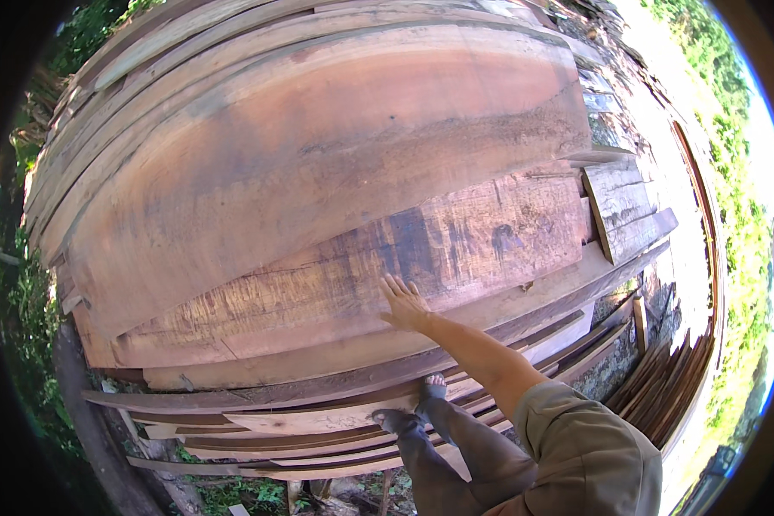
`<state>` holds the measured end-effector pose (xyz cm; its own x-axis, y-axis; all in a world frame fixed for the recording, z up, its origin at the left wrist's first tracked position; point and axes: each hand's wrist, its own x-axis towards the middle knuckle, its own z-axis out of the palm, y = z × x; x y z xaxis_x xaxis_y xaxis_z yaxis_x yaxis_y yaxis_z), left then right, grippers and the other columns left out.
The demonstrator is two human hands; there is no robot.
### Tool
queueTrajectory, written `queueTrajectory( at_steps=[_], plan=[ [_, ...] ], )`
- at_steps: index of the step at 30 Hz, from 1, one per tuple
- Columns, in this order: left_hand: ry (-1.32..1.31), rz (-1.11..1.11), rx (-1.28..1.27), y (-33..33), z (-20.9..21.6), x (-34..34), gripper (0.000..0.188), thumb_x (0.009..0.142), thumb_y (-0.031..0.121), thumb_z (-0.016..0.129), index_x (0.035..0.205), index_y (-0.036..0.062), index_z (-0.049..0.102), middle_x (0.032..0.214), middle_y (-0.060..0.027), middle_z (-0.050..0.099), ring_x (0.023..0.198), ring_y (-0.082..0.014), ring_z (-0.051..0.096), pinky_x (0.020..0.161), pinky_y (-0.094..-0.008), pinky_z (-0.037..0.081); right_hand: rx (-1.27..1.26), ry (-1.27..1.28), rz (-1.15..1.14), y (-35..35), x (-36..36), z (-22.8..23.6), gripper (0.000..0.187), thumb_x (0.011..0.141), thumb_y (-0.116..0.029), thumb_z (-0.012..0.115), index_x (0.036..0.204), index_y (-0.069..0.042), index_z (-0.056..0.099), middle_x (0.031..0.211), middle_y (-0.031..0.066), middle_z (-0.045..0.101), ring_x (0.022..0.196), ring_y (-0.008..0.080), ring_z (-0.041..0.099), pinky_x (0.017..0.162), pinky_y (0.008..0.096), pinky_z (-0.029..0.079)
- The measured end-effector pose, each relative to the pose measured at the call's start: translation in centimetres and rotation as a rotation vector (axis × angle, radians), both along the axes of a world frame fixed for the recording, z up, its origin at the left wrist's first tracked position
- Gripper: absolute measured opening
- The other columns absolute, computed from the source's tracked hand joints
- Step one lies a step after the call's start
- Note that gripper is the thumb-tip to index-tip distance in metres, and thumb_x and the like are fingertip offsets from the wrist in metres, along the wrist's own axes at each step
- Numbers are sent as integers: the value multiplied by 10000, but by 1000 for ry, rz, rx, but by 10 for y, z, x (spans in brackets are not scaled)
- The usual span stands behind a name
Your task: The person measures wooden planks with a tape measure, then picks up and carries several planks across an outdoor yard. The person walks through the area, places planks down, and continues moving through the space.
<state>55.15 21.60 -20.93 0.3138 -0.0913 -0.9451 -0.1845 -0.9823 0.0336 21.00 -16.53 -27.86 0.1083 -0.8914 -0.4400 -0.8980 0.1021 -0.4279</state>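
Observation:
My right hand point(406, 306) lies palm down, fingers spread, on or just over a rough-sawn wooden slab point(310, 288); contact is hard to confirm. The hand holds nothing. This slab is pinkish brown with yellowish streaks and dark stains, one of them right by my fingertips. A larger, wider slab point(335, 155) partly overlaps it on the far side, reddish along its far part and greyish brown nearer me. My left hand is out of the picture.
My feet point(396, 420) are on the edges of stacked planks point(318, 419) below the slabs. Short grey boards point(619, 206) lie at the right end. Thin dark strips point(662, 391) are piled lower right. A log point(90, 413) stands at the left, with greenery around.

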Motion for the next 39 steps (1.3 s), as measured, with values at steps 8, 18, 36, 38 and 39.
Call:
queueTrajectory(
  at_steps=[8,18,36,38,39],
  plan=[
    [53,-17,-25,-10,43,34,652,782,248,616,1326,-5,362,1125,-208,503,1033,-371,502,912,-417,448,388,-93,-341,226,-60,39,719,804,-395,586,1347,-13,310,1423,199,299,1307,351,313,1035,447,324],
    [53,120,-86,58,71,72,621,771,226,623,1304,-1,398,1054,-177,542,973,-354,529,894,-423,465,492,-98,-702,399,-57,110,724,775,-393,574,1317,42,369,1361,222,394,1260,344,386,1039,401,329],
    [-29,174,-532,66,61,73,582,865,437,495,1106,-90,551,1025,-276,598,770,-292,624,674,-358,501,124,-99,-415,334,-18,145,700,763,-395,587,1257,84,457,1243,308,480,1201,409,438,1019,412,334],
    [2,65,-423,85,51,74,496,853,428,512,967,-37,641,847,-212,652,705,-285,630,667,-357,499,140,-109,-433,335,-19,154,703,765,-400,590,1261,80,455,1253,304,474,1212,404,429,1023,408,331],
    [-5,-6,-375,97,43,76,466,850,421,515,927,-15,659,807,-196,657,701,-284,633,662,-368,498,134,-95,-454,336,-19,161,704,766,-402,591,1263,78,453,1259,301,471,1218,401,424,1025,405,330]
  ],
)
